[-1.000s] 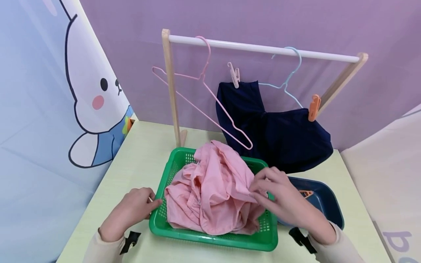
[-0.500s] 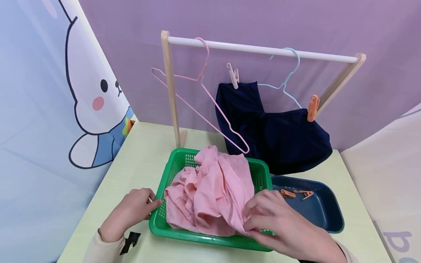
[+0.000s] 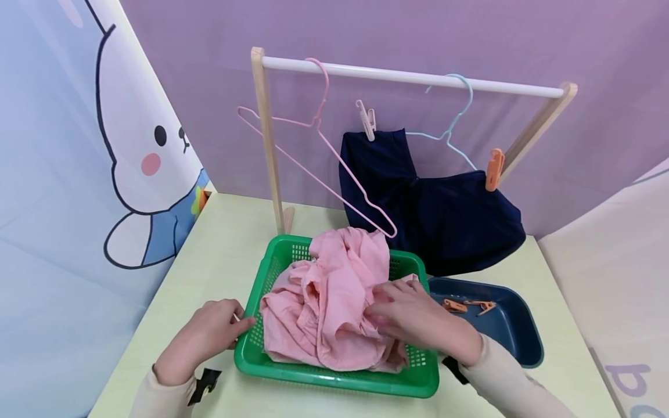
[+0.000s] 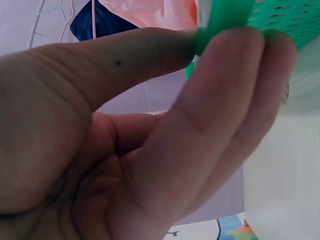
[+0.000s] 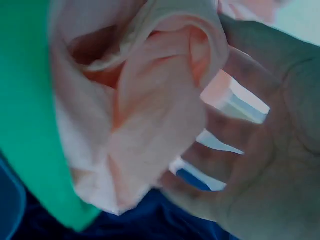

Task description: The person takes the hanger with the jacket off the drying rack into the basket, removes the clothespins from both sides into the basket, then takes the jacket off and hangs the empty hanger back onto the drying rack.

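Observation:
A crumpled pink garment (image 3: 340, 313) lies heaped in a green plastic basket (image 3: 334, 378); its folds hide what kind of garment it is. My left hand (image 3: 213, 331) pinches the basket's left rim, with thumb and fingers on either side of the green edge (image 4: 229, 17) in the left wrist view. On the heap's right side, my right hand (image 3: 418, 316) holds some of the pink cloth. Seen from the right wrist, the bunched cloth (image 5: 157, 100) covers the fingertips of the spread, bent fingers.
Behind the basket stands a wooden rack with a white rail (image 3: 387, 74). A pink hanger (image 3: 316, 122) hangs there beside a blue hanger (image 3: 448, 133) bearing a navy garment (image 3: 434, 215) with clothespins. A dark blue tray (image 3: 504, 334) at right holds orange clothespins (image 3: 455, 306).
My right hand first drew the pink cloth toward the basket's front right corner, then moved back and left over the heap. The left hand keeps its place on the rim.

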A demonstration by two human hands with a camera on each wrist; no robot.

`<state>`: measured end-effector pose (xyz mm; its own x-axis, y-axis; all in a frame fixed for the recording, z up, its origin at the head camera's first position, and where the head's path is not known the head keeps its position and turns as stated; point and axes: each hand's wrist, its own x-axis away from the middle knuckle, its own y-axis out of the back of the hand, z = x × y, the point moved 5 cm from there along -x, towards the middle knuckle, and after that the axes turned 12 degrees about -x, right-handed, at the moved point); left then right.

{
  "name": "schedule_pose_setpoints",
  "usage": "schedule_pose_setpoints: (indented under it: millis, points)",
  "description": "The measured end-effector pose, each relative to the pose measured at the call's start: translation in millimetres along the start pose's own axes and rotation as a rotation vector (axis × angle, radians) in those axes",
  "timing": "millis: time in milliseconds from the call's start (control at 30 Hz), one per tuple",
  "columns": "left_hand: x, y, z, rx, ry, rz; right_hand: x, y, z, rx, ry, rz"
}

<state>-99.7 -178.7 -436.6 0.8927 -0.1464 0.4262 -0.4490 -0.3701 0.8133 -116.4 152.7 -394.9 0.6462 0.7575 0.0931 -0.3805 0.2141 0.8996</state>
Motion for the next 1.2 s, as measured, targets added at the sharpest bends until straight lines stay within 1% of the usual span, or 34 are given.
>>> schedule_pose_setpoints:
  millis: [67, 133, 200, 300, 367, 433, 500, 567, 600, 667, 767, 800, 867, 933, 1000, 1067, 1133, 1200]
  points:
    - [-0.5, -0.1, 0.3, -0.002, 0.002, 0.004, -11.2, -13.1, -6.6, 0.036, -0.033, 0.097]
    - [-0.8, -0.2, 0.4, -0.004, 0.004, 0.008, -20.8, -24.7, -10.5, 0.059, -0.048, 0.174]
    - [-1.1, -0.2, 0.1, -0.008, 0.002, 0.011, -28.6, -33.0, -11.9, 0.095, -0.055, 0.228]
    - [-1.4, -0.5, 0.8, -0.009, 0.007, 0.012, -36.8, -39.6, -10.9, 0.138, -0.065, 0.290]
    - [-1.8, -0.9, 1.5, -0.008, 0.008, 0.014, -39.2, -39.0, -9.2, 0.156, -0.071, 0.318]
    - [-2.0, -1.3, 2.1, -0.005, 0.012, 0.017, -39.8, -34.7, -7.8, 0.131, -0.082, 0.337]
    - [-2.2, -1.7, 2.6, -0.004, 0.014, 0.021, -39.0, -25.6, -5.5, 0.110, -0.075, 0.342]
    - [-2.1, -1.7, 2.4, -0.006, 0.008, 0.023, -37.6, -11.7, -4.0, 0.084, -0.069, 0.337]
    - [-2.4, -1.7, 2.3, -0.006, 0.008, 0.023, -37.4, -3.3, -3.6, 0.085, -0.064, 0.319]
    - [-2.7, -1.5, 1.8, -0.001, 0.007, 0.021, -37.6, 14.2, -5.8, 0.105, -0.047, 0.251]
    - [-2.6, -1.4, 1.2, 0.004, 0.002, 0.013, -43.2, 36.0, -14.7, 0.134, -0.011, 0.080]
    - [-2.5, -1.2, 1.0, 0.006, 0.000, 0.011, -46.4, 40.5, -19.1, 0.134, 0.000, 0.016]
    - [-2.1, -1.2, 1.0, 0.007, -0.002, 0.007, -54.2, 44.4, -29.5, 0.134, 0.020, -0.084]
    - [-1.7, -1.1, 1.2, 0.002, -0.008, 0.003, -64.4, 42.8, -39.6, 0.117, 0.028, -0.151]
    - [-1.5, -0.9, 1.4, 0.001, -0.009, 0.001, -75.1, 40.1, -47.0, 0.100, 0.048, -0.194]
    - [-1.3, -0.9, 1.9, 0.004, -0.008, 0.002, -85.7, 38.0, -50.9, 0.094, 0.074, -0.217]
    - [-1.6, -1.2, 2.2, 0.011, -0.007, 0.005, -96.2, 37.2, -52.4, 0.104, 0.093, -0.227]
    - [-1.8, -1.4, 2.4, 0.016, -0.003, 0.009, -106.8, 36.2, -52.8, 0.115, 0.096, -0.214]
